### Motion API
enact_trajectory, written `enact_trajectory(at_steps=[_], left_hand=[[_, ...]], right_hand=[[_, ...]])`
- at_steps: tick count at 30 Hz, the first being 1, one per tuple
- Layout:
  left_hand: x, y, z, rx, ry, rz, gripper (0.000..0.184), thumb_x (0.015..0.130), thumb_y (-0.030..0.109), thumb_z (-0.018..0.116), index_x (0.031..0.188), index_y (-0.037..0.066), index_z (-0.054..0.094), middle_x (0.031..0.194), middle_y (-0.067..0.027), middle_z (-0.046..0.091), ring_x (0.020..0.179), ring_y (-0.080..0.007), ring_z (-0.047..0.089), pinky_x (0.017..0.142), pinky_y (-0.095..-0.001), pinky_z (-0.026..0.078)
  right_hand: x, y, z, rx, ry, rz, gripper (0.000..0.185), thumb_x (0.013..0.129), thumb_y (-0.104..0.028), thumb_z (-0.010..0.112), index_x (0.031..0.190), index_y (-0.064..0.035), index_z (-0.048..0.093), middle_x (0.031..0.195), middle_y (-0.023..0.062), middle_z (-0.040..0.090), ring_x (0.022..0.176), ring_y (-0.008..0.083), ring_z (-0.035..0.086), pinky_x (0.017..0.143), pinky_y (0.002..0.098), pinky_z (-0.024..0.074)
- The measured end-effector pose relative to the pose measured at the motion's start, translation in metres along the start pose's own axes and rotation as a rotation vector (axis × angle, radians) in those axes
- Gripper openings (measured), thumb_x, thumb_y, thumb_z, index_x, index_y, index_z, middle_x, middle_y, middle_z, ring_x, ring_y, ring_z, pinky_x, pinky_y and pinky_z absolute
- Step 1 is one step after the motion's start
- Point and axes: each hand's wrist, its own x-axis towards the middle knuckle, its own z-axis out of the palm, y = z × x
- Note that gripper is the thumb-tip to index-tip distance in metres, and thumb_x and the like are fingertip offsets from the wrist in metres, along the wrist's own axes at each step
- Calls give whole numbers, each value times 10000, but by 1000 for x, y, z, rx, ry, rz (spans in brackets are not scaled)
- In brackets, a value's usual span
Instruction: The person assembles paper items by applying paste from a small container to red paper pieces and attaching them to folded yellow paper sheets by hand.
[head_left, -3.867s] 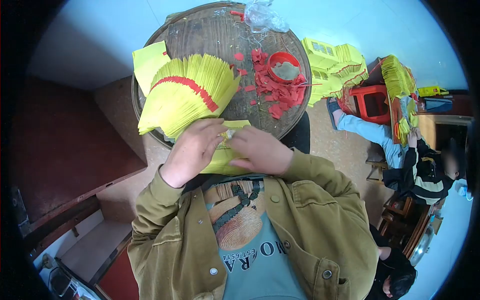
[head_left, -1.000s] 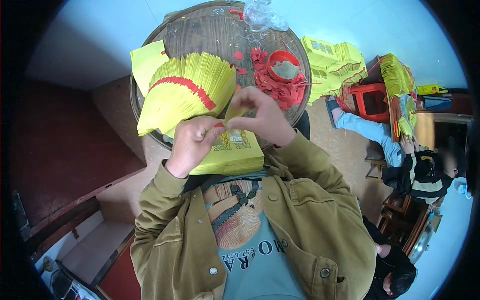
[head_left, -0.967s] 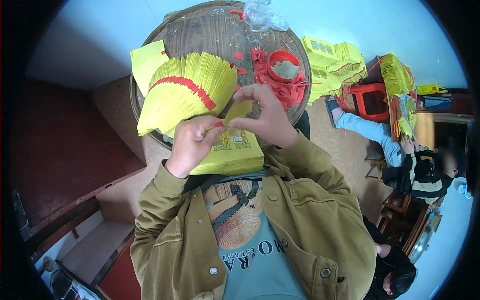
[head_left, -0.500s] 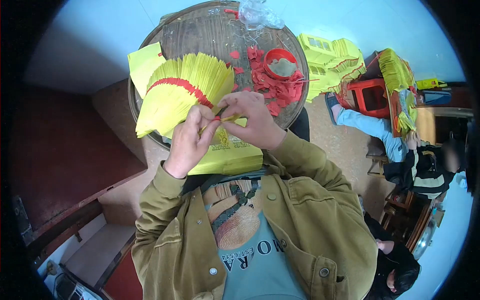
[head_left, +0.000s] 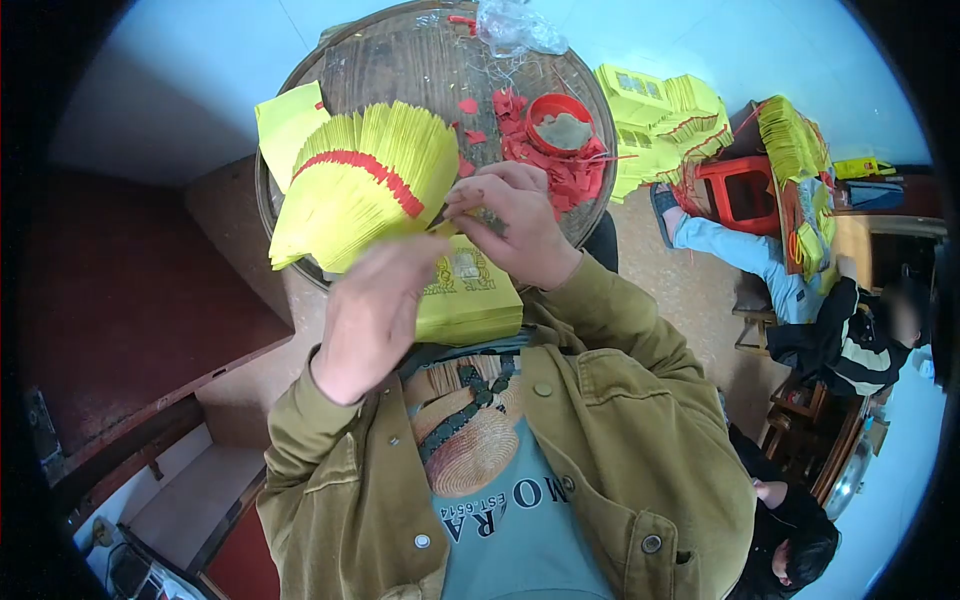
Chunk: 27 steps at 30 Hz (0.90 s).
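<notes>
My right hand (head_left: 515,225) is closed in a pinch on a small folded piece of yellow paper (head_left: 447,228), whose shape is mostly hidden by the fingers. Just below and left of it is my left hand (head_left: 375,305), smeared by motion, so its fingers cannot be made out. In front of my body lies a thick stack of printed yellow paper (head_left: 470,315), partly covered by the hands. Beyond my left hand, a fanned pile of folded yellow papers (head_left: 390,140), with a band of red tabs (head_left: 370,168), rests on the round wooden table (head_left: 390,65).
Red paper scraps (head_left: 565,180) surround a red bowl (head_left: 560,108) holding greyish paste. A clear plastic bag (head_left: 515,28) lies at the far edge. Yellow paper stacks (head_left: 640,110) and a red stool (head_left: 740,195) stand right; a seated person (head_left: 850,335) is beyond.
My left hand has pulled away from the right hand's fingertips, down and toward my body. My right hand stays almost in place with the yellow paper.
</notes>
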Motion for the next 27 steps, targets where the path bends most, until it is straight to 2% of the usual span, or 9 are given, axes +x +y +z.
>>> enact_trajectory(at_steps=[2, 7, 9, 11, 13, 19, 21, 23, 27], left_hand=[[-8, 5, -2, -119, -295, -85, 288, 897, -29, 607, 1176, -17, 678, 1115, -217, 707, 1043, -411, 683, 893, -456, 547], [-5, -33, 18, 88, -342, -88, 277, 955, 44, 622, 1222, -18, 667, 1296, -243, 647, 1204, -424, 619, 1016, -453, 505], [-2, -38, 19, 48, -158, -60, 276, 959, 46, 621, 1223, -23, 663, 1286, -236, 654, 1191, -423, 627, 1006, -445, 512], [2, -41, 14, 36, -174, -69, 282, 953, 44, 640, 1225, -24, 663, 1288, -223, 659, 1203, -410, 631, 1014, -436, 510], [3, -43, 10, -95, -250, -114, 328, 928, 68, 702, 1240, -23, 660, 1299, -214, 661, 1224, -388, 634, 1023, -428, 507], [3, -39, -3, -195, -378, -39, 448, 872, 125, 798, 1278, -1, 656, 1336, -209, 651, 1225, -357, 644, 1031, -398, 505], [2, -34, 1, -150, -344, -68, 396, 892, 114, 769, 1254, -3, 659, 1270, -221, 667, 1191, -387, 643, 998, -416, 514], [2, -35, 8, -103, -308, -98, 344, 913, 104, 740, 1230, -6, 663, 1203, -233, 683, 1157, -417, 642, 966, -434, 522], [6, -49, 20, -25, -168, -105, 237, 974, 74, 627, 1198, 4, 663, 992, -239, 687, 920, -428, 675, 776, -462, 536]], right_hand=[[4, -8, -5, -86, 49, -44, 281, 825, -138, 784, 1087, -156, 683, 961, -18, 728, 1051, 223, 627, 938, 410, 388], [-24, -15, -5, 29, 4, -19, 266, 818, -176, 802, 1043, -133, 665, 959, 48, 664, 1011, 279, 635, 818, 422, 477], [-41, -22, 2, 159, -284, -29, 267, 831, -242, 796, 1011, -110, 650, 913, 60, 632, 982, 311, 638, 765, 442, 508], [-55, -24, 10, 53, -295, -64, 257, 848, -290, 777, 969, -98, 658, 872, 87, 632, 976, 326, 643, 807, 451, 515], [-60, -18, 16, -45, -576, -143, 272, 866, -321, 763, 962, -75, 695, 859, 116, 646, 958, 326, 655, 820, 447, 525], [-35, -11, -1, 267, -391, 320, 173, 868, -208, 776, 928, -54, 725, 848, 110, 678, 816, 323, 649, 761, 435, 516], [-28, -10, -4, 269, -332, 310, 126, 868, -167, 760, 931, -67, 715, 882, 91, 693, 825, 299, 649, 733, 418, 496], [-23, -9, -4, -8, -181, 91, 121, 868, -152, 758, 966, -91, 723, 898, 50, 702, 849, 252, 655, 765, 391, 470], [-21, -2, -3, -95, -86, -40, 135, 867, -201, 755, 981, -143, 713, 908, 19, 678, 912, 217, 646, 820, 393, 437]])
